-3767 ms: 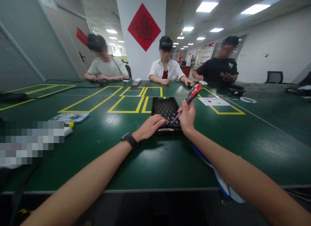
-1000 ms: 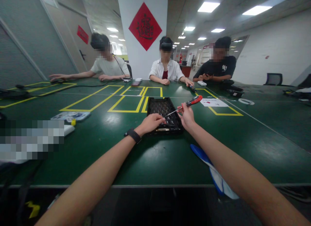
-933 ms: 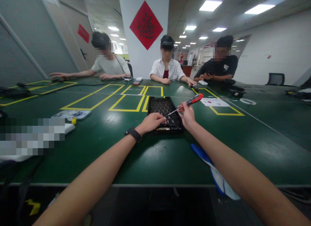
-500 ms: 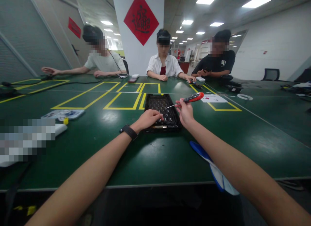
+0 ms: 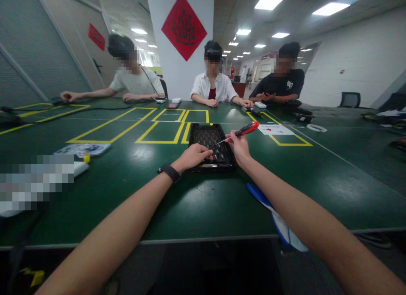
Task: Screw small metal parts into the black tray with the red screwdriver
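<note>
A black rectangular tray-like casing with rows of small shiny bits inside lies on the green table in front of me. From the left, my left hand reaches over its edge, fingers closed together with the tips down inside. Whatever they pinch, if anything, is too small to make out. At the casing's right side, my right hand grips a screwdriver near the front of its red and black handle. Its thin shaft slants down to the left, with the tip close to my left fingertips.
A blue and white glove hangs over the near table edge, beneath my right forearm. Yellow tape rectangles mark the table. To the left lies a flat patterned case; a paper sheet is at right. Three people sit opposite.
The screwdriver and my right hand have shifted slightly left and down, bringing the tip nearer my left fingertips. My left hand stays almost in place.
</note>
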`<state>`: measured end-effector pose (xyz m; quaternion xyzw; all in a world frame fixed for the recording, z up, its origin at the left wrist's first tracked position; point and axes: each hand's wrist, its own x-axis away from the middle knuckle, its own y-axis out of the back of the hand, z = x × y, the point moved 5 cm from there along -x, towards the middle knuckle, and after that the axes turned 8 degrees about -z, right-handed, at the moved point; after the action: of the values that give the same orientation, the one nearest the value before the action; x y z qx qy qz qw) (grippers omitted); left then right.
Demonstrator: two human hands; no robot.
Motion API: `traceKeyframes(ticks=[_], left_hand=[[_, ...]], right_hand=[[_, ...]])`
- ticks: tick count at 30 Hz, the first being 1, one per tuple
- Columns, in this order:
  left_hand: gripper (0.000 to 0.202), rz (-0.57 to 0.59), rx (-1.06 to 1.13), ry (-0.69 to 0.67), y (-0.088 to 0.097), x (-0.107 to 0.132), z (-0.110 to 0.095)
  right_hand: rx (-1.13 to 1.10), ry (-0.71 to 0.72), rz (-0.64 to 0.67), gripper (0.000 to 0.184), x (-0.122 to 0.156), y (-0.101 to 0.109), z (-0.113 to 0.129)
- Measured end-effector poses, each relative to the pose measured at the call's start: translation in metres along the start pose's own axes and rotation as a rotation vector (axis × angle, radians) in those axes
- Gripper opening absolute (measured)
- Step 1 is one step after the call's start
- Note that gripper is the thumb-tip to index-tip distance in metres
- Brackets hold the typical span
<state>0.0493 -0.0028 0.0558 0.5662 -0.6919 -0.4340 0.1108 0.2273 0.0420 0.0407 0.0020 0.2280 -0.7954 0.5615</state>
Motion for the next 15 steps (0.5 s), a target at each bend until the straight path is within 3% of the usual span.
traceKeyframes(ticks=[5, 12, 15], left_hand=[[0.041, 0.001, 0.015, 0.015, 0.002, 0.002, -0.004], [0.037, -0.047, 0.026, -0.021, -0.003, -0.002, 0.005], [0.037, -0.012, 0.056, -0.019, -0.006, -0.001, 0.006]], right_hand=[[0.008, 0.008, 0.010, 0.019, 0.000, -0.001, 0.000], [0.052, 0.038, 0.037, 0.023, 0.000, 0.000, -0.003], [0.055, 0.042, 0.050, 0.023, 0.001, -0.001, -0.003]])
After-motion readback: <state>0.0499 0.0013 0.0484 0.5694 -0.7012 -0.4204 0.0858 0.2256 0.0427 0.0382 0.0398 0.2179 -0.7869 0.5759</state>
